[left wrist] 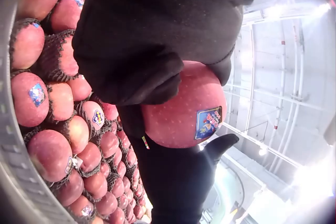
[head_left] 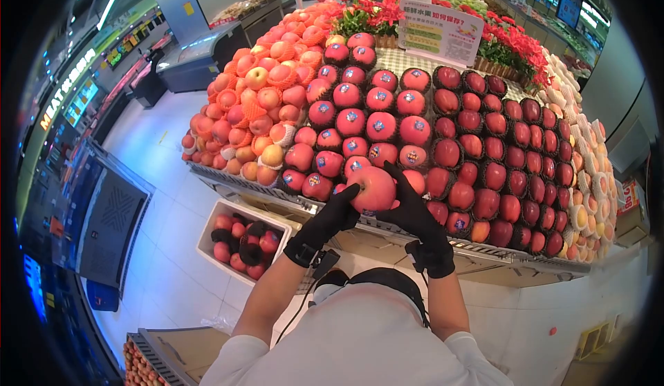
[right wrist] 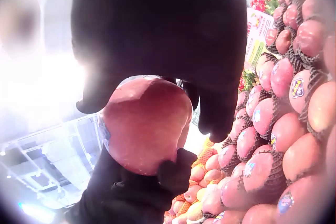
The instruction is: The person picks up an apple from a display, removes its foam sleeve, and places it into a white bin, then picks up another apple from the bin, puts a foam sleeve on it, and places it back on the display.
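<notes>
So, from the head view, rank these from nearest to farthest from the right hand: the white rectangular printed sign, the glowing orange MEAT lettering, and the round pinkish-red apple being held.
1. Apple: in the right hand's grip, on its left side.
2. White sign: ahead, beyond the apple rows.
3. MEAT lettering: far off to the left.

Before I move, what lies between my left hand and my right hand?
One red apple lies between the left hand and the right hand. The head view shows it, and both wrist views agree.
</notes>
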Available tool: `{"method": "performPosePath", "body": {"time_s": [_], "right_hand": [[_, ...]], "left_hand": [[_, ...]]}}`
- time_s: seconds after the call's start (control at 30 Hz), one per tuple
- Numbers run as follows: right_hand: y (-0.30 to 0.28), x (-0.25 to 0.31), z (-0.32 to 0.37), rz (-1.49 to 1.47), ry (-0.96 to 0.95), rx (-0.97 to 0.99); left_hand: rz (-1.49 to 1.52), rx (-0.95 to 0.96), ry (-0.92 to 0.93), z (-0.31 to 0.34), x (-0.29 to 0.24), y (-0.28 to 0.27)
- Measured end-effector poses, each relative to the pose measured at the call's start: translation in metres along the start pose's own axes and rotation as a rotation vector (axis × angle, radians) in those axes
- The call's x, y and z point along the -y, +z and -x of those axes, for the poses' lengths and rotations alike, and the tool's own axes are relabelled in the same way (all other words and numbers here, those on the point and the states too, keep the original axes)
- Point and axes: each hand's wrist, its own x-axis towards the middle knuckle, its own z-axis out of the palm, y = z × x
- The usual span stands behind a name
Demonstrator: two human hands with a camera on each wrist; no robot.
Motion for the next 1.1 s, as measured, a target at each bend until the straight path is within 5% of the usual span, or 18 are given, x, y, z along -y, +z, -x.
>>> {"method": "performPosePath", "body": {"time_s": [0.27, 0.43, 0.5, 0.6, 0.7, 0.8, 1.1], "right_hand": [[-0.006, -0.024, -0.002, -0.042, 0.001, 0.023], [-0.017, -0.037, 0.005, -0.121, 0.077, -0.134], [-0.022, -0.048, 0.008, -0.27, 0.137, -0.23], [-0.031, -0.063, 0.011, -0.479, 0.155, -0.302], [-0.034, -0.048, 0.013, -0.553, 0.213, -0.326], [-0.035, -0.05, 0.016, -0.571, 0.249, -0.333], [-0.033, -0.054, 0.025, -0.647, 0.289, -0.223]], "left_hand": [[0.022, -0.025, -0.045, -0.011, 0.01, -0.01], [-0.346, 0.0, 0.068, -0.009, 0.01, -0.003], [-0.395, 0.161, 0.046, 0.022, -0.019, 0.046], [-0.637, 0.003, 0.083, 0.028, -0.027, 0.066], [-1.151, -0.099, 0.625, 0.004, -0.009, 0.048], [-0.897, -0.101, 0.751, 0.001, -0.004, 0.066], [-0.973, 0.047, 0.819, -0.012, -0.001, 0.072]]}}
